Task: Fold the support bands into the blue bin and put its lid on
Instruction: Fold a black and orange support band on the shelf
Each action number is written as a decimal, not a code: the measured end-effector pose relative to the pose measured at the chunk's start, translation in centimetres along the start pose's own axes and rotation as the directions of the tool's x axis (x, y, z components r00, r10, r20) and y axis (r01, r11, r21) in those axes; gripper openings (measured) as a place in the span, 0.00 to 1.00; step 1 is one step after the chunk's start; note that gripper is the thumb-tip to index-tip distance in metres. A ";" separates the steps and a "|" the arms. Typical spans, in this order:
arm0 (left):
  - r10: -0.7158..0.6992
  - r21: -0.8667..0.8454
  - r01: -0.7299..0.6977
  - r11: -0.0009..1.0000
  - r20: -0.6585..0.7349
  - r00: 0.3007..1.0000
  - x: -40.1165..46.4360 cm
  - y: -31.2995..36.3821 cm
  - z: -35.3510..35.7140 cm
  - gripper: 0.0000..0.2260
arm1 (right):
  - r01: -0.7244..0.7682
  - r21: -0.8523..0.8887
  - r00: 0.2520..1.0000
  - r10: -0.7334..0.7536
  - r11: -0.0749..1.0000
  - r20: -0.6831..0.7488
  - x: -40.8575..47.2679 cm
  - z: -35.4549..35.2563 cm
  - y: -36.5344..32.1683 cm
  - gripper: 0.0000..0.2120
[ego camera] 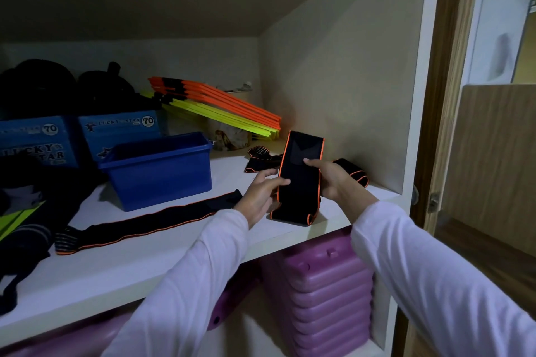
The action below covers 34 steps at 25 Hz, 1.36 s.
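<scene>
A black support band with orange edging (298, 182) stands folded on the white shelf (145, 258), held upright between both hands. My left hand (262, 194) grips its left edge and my right hand (333, 178) grips its right edge, thumb on the front. A second long band (150, 222) lies stretched flat on the shelf to the left. A third band (261, 164) lies behind the held one, its other end curling out at the right (355, 172). The open blue bin (162, 171) sits left of the hands. No lid is visible.
Blue "Lucky Star" boxes (116, 133) stand behind the bin. Orange and yellow flat strips (220, 107) lean at the back. Dark gear (34, 87) fills the left. Purple plastic pieces (322, 295) sit under the shelf. The cupboard wall (342, 81) is close on the right.
</scene>
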State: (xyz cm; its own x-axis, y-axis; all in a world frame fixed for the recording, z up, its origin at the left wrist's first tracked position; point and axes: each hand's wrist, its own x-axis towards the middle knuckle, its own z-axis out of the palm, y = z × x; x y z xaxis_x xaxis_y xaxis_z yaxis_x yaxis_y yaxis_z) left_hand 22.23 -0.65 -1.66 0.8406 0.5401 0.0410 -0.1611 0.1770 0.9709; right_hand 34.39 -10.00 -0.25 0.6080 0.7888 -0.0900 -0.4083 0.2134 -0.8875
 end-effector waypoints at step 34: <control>-0.189 0.667 0.352 0.657 -0.307 0.933 -15.5 7.9 -18.8 0.18 | 0.030 0.136 0.943 0.017 0.990 -0.332 4.9 5.9 3.3 0.11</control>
State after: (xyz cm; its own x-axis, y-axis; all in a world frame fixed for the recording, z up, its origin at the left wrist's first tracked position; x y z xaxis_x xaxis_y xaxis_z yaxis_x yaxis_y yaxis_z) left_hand -1.78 7.89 0.93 0.6558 0.7230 -0.2172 0.5350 -0.2420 0.8095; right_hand 31.99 -2.07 -0.95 0.7924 0.5565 -0.2498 -0.4789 0.3138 -0.8199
